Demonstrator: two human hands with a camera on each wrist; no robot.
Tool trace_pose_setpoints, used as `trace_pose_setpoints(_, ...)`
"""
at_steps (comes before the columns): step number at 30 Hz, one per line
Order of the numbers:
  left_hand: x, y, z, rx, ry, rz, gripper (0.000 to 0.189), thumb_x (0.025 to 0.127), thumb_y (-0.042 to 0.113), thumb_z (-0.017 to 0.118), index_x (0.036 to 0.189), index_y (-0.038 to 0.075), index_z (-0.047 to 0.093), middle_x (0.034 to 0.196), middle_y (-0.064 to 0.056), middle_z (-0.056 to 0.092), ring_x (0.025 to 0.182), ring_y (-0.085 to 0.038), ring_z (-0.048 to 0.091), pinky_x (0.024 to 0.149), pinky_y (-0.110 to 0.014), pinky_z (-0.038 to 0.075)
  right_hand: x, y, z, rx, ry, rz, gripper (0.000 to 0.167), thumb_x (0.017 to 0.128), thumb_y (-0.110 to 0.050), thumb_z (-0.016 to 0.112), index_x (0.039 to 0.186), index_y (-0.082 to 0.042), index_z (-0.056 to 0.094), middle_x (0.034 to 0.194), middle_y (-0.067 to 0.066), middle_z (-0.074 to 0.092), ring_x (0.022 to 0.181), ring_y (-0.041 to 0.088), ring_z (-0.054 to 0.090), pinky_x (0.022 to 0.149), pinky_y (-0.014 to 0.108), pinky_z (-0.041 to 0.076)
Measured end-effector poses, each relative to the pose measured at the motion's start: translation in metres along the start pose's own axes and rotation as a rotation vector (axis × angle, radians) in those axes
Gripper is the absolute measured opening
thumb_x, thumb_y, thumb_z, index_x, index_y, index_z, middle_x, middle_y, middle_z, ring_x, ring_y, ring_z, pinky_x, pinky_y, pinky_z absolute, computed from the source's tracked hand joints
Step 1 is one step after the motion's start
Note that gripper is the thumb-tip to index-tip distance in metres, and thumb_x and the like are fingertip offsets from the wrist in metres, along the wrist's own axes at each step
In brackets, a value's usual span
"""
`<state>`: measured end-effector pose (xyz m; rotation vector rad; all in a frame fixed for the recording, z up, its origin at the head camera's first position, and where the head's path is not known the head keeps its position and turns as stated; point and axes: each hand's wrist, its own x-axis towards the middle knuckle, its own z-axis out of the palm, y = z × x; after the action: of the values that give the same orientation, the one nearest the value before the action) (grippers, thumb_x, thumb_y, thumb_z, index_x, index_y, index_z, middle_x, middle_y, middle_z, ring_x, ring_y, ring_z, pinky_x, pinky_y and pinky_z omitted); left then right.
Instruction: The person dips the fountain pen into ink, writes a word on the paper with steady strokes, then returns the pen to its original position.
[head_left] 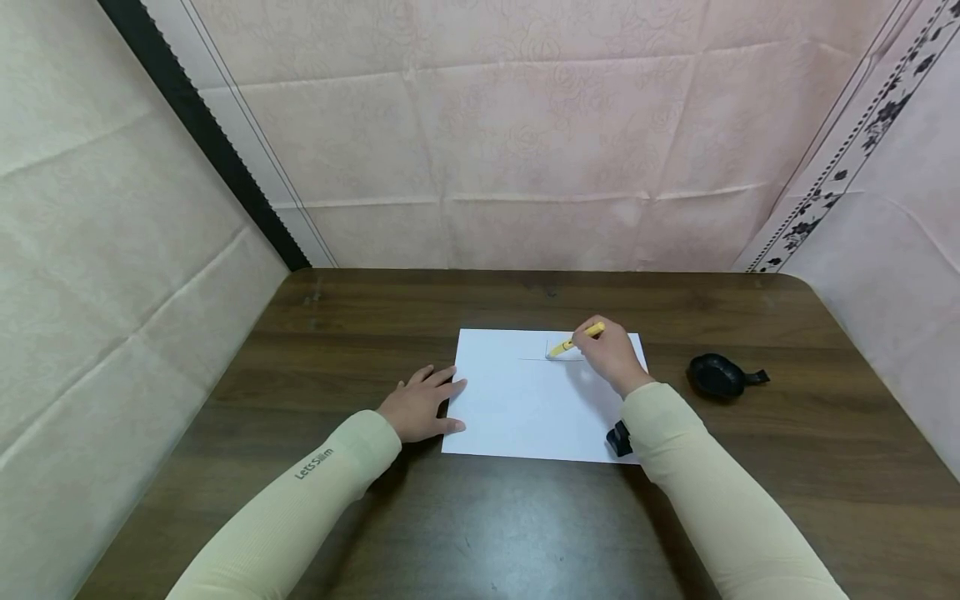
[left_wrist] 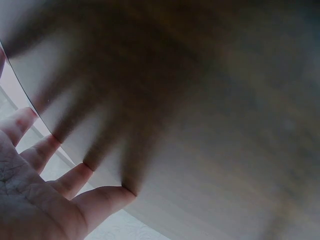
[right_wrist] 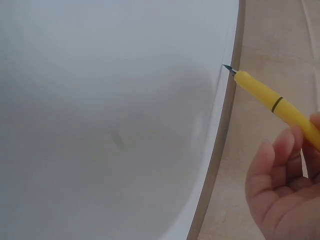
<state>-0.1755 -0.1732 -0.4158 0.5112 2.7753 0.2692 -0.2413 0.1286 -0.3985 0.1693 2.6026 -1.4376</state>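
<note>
A white sheet of paper [head_left: 517, 408] lies on the brown table. Spread fingers of my left hand [head_left: 417, 407] rest at the sheet's left edge; the left wrist view shows the same hand [left_wrist: 50, 195] with fingertips touching a surface. Over the upper right of the sheet, my right hand [head_left: 613, 354] pinches a yellow fountain pen [head_left: 566, 347]. Its nib meets the paper where thin drawn lines [head_left: 534, 359] cross, one lengthwise and one upright. In the right wrist view the pen [right_wrist: 265, 96] points its dark nib at the sheet, with the other fingers curled below.
A small black pan-shaped dish [head_left: 716, 376] with a short handle stands on the table [head_left: 360, 333], right of the paper. Pale patterned cloth [head_left: 525, 167] hangs behind the table's far edge and along both sides.
</note>
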Motion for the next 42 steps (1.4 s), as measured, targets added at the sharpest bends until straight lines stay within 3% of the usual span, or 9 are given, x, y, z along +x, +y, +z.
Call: trace_pose_setpoints(42,-0.001,0.001,0.000,0.003,-0.006,-0.003,0.071,0.090,0.049,0.063,0.150,0.023,0.037,0.158,-0.004,0.027,0.145,-0.037,0.019,0.106,-0.067,0.026,-0.017,0.001,0.003,-0.022,-0.048,-0.055,0.021,0.094,-0.021,0.053,0.104,-0.005,0.061,0.110,0.014,0.058,0.091,0.025,0.049,0.075,0.032,0.042)
